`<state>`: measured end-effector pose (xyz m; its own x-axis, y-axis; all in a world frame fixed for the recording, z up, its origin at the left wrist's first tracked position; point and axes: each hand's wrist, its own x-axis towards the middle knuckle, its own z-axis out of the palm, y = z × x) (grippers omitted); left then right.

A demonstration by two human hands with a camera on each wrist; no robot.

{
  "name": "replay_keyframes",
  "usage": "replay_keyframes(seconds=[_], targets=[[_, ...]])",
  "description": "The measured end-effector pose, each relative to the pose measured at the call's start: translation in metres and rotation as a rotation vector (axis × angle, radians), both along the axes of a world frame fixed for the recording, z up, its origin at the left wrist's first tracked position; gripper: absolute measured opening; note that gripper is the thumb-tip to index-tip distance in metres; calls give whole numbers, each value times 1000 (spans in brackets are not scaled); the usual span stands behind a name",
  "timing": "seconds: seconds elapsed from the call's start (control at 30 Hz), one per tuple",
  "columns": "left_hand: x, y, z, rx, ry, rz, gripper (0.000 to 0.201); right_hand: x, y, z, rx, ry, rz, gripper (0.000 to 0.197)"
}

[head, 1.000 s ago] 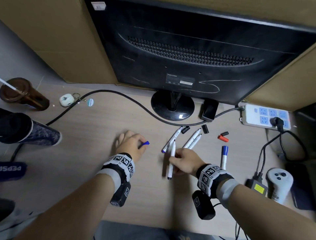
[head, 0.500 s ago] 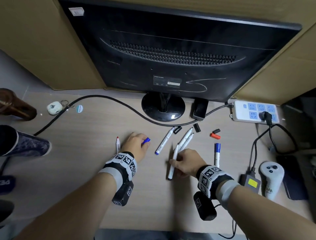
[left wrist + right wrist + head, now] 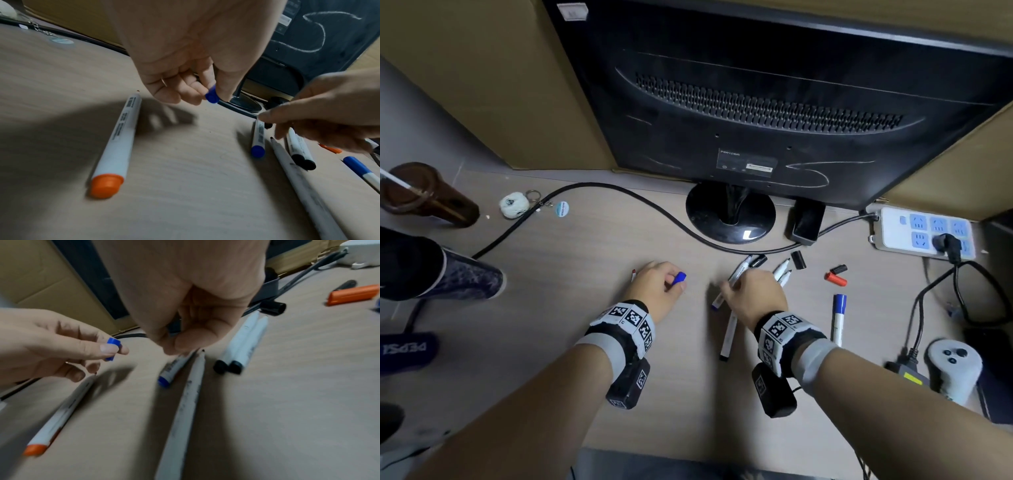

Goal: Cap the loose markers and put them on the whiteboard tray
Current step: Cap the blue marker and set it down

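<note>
Holding the blue cap (image 3: 680, 277) pinched between thumb and fingertip, your left hand (image 3: 659, 286) hovers just left of the blue marker (image 3: 726, 289). Your right hand (image 3: 753, 296) is curled down onto that marker's upper barrel, fingertips on it or just closing; I can't tell if it's actually gripped yet.

These markers are light, stiff plastic and smooth, so they'll roll on the desk (image 3: 551, 308). Take the barrel mid-length, not near the tip, and push the cap on straight until it clicks.

Just right of the blue marker lie a long uncapped one (image 3: 728, 337) and two black-ended markers (image 3: 781, 272). Loose black caps (image 3: 798, 259) and an orange cap (image 3: 835, 279) sit further right, near a capped blue marker (image 3: 838, 318). The orange marker (image 3: 117, 142) lies left of it, under your left hand. No whiteboard tray is in view.
</note>
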<state>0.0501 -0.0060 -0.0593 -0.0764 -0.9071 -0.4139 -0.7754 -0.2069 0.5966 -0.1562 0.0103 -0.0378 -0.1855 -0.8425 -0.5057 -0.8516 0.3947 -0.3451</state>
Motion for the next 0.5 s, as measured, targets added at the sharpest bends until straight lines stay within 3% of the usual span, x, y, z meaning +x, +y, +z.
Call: replay_keyframes(seconds=[0.27,0.5], targets=[[19,-1,-2,26,58,-6,15,20,-22,-4,101,12,-18,27],[27,-8,0,-5,170,34,26,23,-15,7,129,-51,-24,31]])
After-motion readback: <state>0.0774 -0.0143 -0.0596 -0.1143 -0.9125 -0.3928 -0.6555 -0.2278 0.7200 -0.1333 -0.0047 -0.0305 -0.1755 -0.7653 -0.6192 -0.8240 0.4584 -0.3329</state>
